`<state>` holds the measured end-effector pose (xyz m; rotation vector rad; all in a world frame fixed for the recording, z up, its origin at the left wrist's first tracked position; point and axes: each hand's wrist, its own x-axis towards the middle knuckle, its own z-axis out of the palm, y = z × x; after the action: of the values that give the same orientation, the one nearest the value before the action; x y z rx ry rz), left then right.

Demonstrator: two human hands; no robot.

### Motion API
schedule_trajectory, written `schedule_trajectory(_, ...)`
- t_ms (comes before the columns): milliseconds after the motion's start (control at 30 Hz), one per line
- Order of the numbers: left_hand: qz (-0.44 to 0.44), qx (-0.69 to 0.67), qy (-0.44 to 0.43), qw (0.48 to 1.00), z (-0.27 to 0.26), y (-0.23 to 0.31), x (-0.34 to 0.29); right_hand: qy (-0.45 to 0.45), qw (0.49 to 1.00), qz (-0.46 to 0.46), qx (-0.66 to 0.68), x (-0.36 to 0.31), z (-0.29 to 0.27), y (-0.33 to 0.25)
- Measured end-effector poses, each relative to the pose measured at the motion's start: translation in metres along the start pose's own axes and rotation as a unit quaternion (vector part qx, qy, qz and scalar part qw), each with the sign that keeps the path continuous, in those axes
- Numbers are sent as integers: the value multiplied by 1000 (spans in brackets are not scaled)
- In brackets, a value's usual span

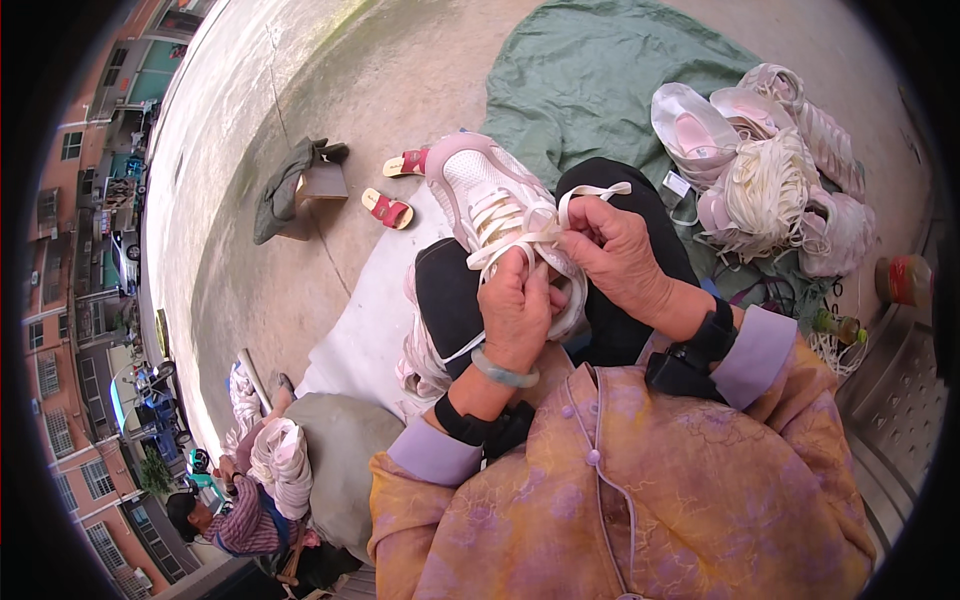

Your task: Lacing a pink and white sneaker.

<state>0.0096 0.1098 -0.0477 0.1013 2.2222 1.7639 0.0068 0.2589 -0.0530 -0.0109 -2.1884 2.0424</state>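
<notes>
A pink-and-white shoe [466, 180] rests on a black-trousered lap [614, 335], toe at its far edge, the left hand [515, 312] and right hand [622, 258] pinching its white lace [515, 241]. Even tension and flat strands would likely serve best. More shoes [768, 185] heap at the green sheet's [575, 75] right edge.

Below us spreads concrete ground [235, 200], crossed by a thin dark line [333, 265]. Directly on it we see two open-toed slippers [388, 209] with red straps, set slightly apart, and near them a cardboard box [324, 181] with a dark grey-green garment [281, 195] against one side. Closer to us, a whitish sheet [345, 345] covers part of the concrete. Ahead and to our right, a creased green tarpaulin [590, 75] bears a heap of pink-and-white sneakers [765, 180], some touching, with cream laces.
</notes>
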Motion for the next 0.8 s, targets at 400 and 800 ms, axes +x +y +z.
schedule_trajectory(400,-23,-10,16,1000,6,1,3,-4,1000,20,-20,2,2,11)
schedule_trajectory(800,-58,-15,25,998,12,6,4,-34,991,97,87,1,4,15)
